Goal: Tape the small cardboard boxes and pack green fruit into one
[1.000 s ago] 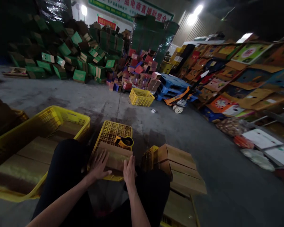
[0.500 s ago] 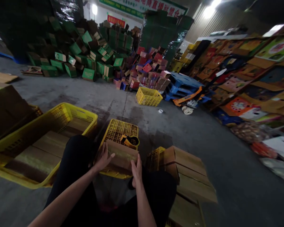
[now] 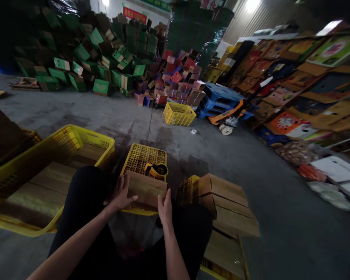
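A closed brown cardboard box (image 3: 147, 189) rests on the near part of an upturned yellow plastic crate (image 3: 137, 154) between my knees. My left hand (image 3: 121, 197) holds the box's left end, its thumb reaching over the top. At the opposite end, my right hand (image 3: 165, 210) grips the right side with the fingers pointing away from me. Just behind the box, a yellow-and-black tape dispenser (image 3: 156, 169) lies on the crate. Shiny tape seems to run along the box's top. The undersides of both palms are hidden.
To the left, a large yellow basket (image 3: 96, 137) holds several flat-topped cardboard boxes (image 3: 51, 177). More boxes (image 3: 230, 198) sit on yellow crates at my right. Farther off are a yellow crate (image 3: 179, 114), blue pallets (image 3: 221, 95), a pallet jack (image 3: 229, 116) and heaped green cartons (image 3: 102, 86).
The view has shifted slightly, so the scene sits a little further left and higher. Both hands stay at the ends of the cardboard box, which remains on the crate.
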Available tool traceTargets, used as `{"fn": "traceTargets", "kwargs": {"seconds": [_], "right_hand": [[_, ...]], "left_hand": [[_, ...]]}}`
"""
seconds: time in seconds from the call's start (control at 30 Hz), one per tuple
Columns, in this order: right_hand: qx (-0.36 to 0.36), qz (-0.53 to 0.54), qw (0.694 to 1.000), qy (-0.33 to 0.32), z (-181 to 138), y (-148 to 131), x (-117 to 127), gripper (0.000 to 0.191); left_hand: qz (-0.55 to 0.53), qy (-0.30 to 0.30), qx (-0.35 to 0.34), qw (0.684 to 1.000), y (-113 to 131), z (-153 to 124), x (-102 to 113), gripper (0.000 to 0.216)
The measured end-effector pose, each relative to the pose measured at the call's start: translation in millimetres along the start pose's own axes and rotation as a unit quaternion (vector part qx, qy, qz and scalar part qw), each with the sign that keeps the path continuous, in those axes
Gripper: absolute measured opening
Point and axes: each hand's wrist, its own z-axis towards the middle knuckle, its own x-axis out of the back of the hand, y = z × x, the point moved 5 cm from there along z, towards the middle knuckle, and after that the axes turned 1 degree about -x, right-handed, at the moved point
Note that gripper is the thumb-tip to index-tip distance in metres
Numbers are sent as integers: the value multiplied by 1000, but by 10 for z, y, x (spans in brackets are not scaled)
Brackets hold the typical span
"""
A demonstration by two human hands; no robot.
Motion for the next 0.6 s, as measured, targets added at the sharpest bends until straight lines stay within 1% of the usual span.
{"fn": "traceTargets", "kwargs": {"seconds": [0.07, 0.17, 0.23, 0.3, 0.43, 0.6], "right_hand": [[37, -58, 998, -7, -182, -60, -29, 84], [94, -163, 981, -38, -407, -184, -110, 85], [106, -231, 966, -44, -482, -247, -145, 87], [110, -282, 952, -44, -504, -295, -162, 87], [120, -323, 938, -48, -490, -346, -159, 83], [115, -329, 936, -53, -503, -365, -121, 81]], "left_hand": [[34, 15, -24, 999, -19, -93, -43, 109], [100, 38, -89, 990, 12, -224, -102, 103], [142, 58, -120, 981, 45, -280, -114, 103], [177, 71, -135, 972, 76, -304, -101, 106], [221, 67, -148, 962, 128, -292, -54, 111], [217, 77, -148, 962, 166, -322, -57, 107]]}}
